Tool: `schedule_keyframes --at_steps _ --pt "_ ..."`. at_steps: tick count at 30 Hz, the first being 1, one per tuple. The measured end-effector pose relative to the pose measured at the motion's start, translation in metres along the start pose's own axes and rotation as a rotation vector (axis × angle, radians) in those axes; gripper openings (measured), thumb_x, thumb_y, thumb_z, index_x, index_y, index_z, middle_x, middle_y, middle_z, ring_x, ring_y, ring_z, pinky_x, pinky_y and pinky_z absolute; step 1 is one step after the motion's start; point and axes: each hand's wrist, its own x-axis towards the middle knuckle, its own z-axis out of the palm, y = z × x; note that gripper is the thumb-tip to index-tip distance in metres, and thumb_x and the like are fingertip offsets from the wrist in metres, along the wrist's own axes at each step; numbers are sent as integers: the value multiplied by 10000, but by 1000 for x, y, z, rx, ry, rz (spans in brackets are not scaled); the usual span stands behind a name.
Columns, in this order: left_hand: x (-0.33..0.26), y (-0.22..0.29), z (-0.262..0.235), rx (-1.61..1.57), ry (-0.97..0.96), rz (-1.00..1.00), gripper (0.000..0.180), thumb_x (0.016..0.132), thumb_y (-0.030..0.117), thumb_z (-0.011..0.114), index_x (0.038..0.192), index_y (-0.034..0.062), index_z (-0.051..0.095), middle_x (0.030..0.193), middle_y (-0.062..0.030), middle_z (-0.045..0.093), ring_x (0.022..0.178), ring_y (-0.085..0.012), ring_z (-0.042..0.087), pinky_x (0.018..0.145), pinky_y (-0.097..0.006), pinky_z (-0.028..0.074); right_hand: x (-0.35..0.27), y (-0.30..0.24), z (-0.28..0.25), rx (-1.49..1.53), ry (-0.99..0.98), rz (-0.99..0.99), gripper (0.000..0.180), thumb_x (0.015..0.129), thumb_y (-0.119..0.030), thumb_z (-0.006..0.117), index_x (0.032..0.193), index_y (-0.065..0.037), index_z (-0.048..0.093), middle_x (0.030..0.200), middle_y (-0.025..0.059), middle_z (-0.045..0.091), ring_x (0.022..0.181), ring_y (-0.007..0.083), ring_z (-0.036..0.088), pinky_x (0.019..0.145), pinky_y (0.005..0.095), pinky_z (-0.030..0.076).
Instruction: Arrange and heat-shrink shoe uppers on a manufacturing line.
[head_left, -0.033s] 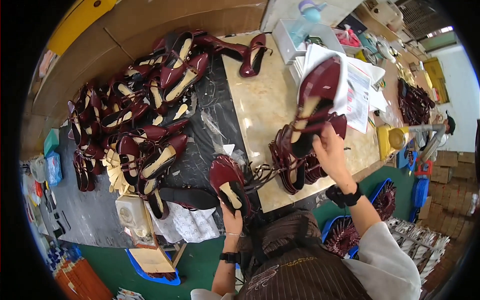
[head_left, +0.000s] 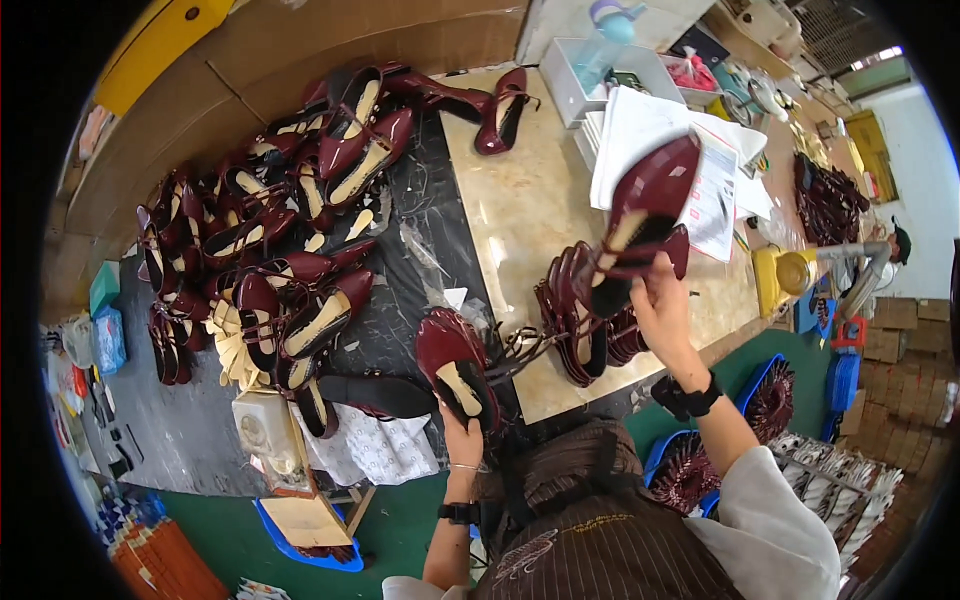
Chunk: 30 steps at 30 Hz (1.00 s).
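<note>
Shiny red shoes (head_left: 657, 175) are filling our tightly curled left fingers (head_left: 458, 434) and pinching right fingers (head_left: 662, 278), one each, over the worktop (head_left: 500, 220). We are seeing one row (head_left: 584, 345) lining up neatly, but a big messy pile (head_left: 300, 264) is probably waiting.

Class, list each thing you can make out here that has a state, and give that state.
Left grip: closed on the left strap shoe
Left strap shoe: held, opening upward
Right grip: closed on the right strap shoe
Right strap shoe: held, toe pointing away
Burgundy shoe pile: heaped loosely
Dark-soled shoe: lying, sole exposed
Patterned white sheet: rumpled
White papers: stacked unevenly
White bin: open-topped, holding things
</note>
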Motion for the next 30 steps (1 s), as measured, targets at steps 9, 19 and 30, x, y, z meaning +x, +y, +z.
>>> schedule_keyframes --at_steps 9,19,30 --pt "2 12 -5 -15 -117 -32 740 871 170 512 1451 5 83 1375 -232 390 1277 -323 390 1042 -344 311 -94 80 17 -11 60 82 113 864 20 475 969 7 438 640 153 459 517 219 446 497 320 385" --pt "91 87 -106 317 27 245 333 876 123 550 1185 -1 564 1156 -169 594 1057 -286 567 936 -347 419 -109 85 43 -215 0 151 293 822 3 506 1110 6 459 742 253 549 661 434 557 549 442 432" --pt "346 168 -97 1357 272 716 535 761 84 620 1272 61 465 1226 -97 521 1173 -264 476 973 -482 372 -91 75 28 -313 -332 267 320 825 -84 558 1099 41 452 651 208 588 611 409 586 534 463 460"
